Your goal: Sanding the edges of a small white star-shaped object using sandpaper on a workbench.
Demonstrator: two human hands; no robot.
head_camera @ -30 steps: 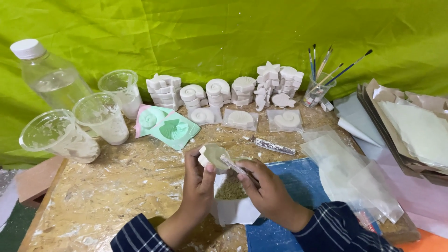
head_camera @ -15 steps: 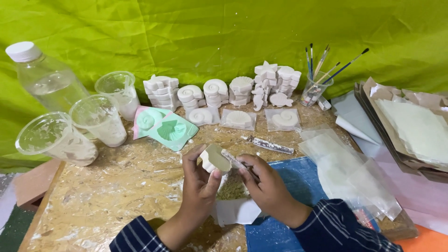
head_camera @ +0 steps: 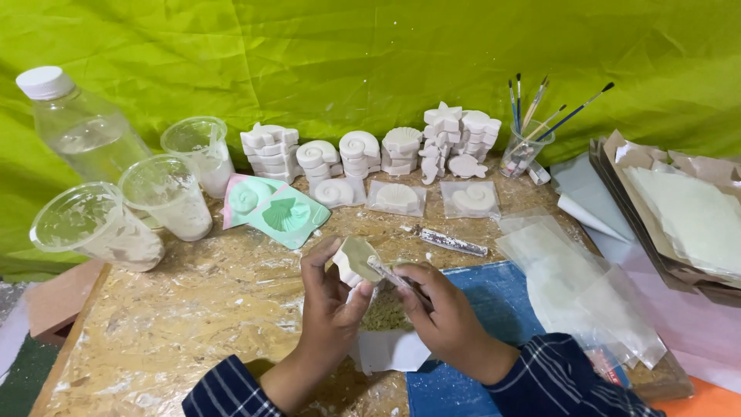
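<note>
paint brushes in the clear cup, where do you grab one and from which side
Take a paint brush by its upper handle, coming from above and the right. The brushes stand bristle-end down in the clear cup, handles fanning up and rightward, so the tops are free. The stacked plaster casts crowd the cup's left side.
</note>
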